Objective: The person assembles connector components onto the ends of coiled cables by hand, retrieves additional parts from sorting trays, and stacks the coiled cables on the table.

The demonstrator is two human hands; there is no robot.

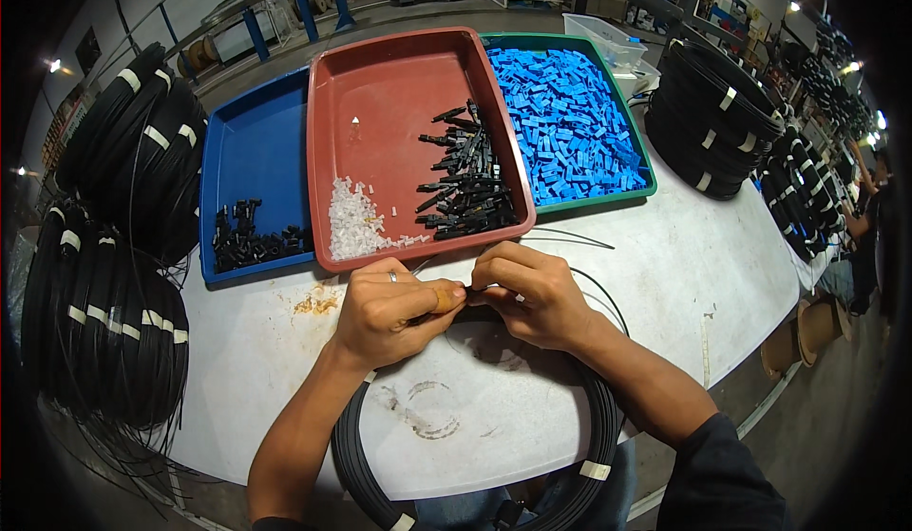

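My left hand (394,311) and my right hand (532,293) meet over the near side of the red tray, fingertips pinched together. Between them shows a little of a thin black cable's end; the fingers hide most of it, so I cannot tell whether a small part is on it. A ring is on one left finger, and a tan wrap covers part of another. Below the hands lies a coil of black cable (356,445), bound with pale tape bands and reaching over the table's near edge. Loose cable curves out past my right hand.
A red tray (380,66) holds clear small pieces (356,222) and black connectors (470,180). It overlaps a blue tray (252,132) with black parts and a green tray (641,165) of blue clips. Cable coils (114,312) (708,118) stand at both sides of the white table (703,274).
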